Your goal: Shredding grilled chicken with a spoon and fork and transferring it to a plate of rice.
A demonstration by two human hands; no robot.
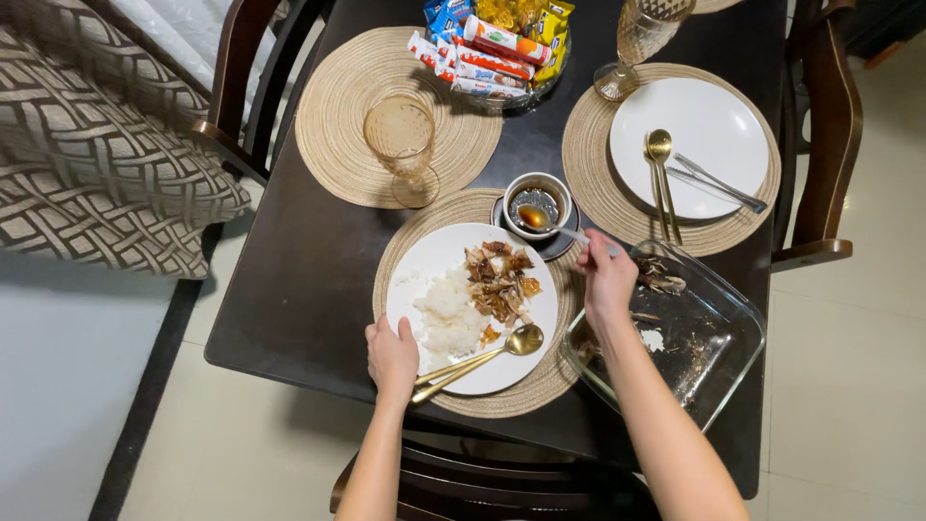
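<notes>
Head view, looking straight down on a dark bench (318,280) with round woven mats.

Right hand (606,275) closed in a pinch on the thin handle of a small spoon (540,219), its bowl full of dark sauce, just over a little white sauce cup (536,201) on a dark saucer. Light, stiff and smooth, that spoon; best kept level, or drips. Best held far back on the handle, as now.

Left hand (392,355) curled on the near rim of the white plate (439,260), holding it in place. Rice and brown meat pieces in the middle. Hard, breakable and a bit heavy, so a grip at the rim feels right. Gold spoon and fork (482,359) loose on the plate, easy to knock off.

Tight on the right: a glass baking dish (719,371), nearly empty, touching the arm and hanging past the bench edge. A tall stemmed glass (403,145) close behind the plate, easy to tip. More open room on the left of the bench.
</notes>
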